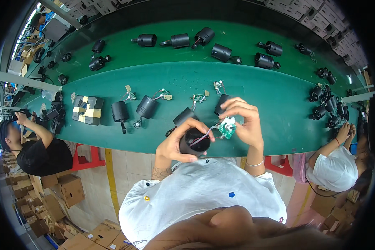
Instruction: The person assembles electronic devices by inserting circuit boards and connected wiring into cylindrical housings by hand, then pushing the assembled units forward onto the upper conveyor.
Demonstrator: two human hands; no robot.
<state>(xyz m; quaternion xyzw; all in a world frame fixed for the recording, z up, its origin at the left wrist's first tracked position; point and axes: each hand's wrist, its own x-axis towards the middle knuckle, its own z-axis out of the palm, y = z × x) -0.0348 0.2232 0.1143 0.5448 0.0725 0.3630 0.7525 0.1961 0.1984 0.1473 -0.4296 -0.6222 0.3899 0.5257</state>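
My left hand (176,143) is wrapped round a black cylindrical housing (194,143), its open end tilted up toward me. Grey and red wires (205,136) run out of that opening to a small green circuit board (227,127). The board is pinched at its edge by my right hand (246,121), to the right of the housing. Just beyond my hands, two more black housings (183,116) (223,103) lie on the green table, wired to circuit boards (199,97) (219,86). What is deep inside the held housing is too dark to tell.
Left on the table lie two housings (120,111) (146,107) with boards and a black box with yellow tape (87,110). Several housings line the far green strip (180,40); more are heaped at right (330,104). Co-workers sit at left (39,146) and right (335,162).
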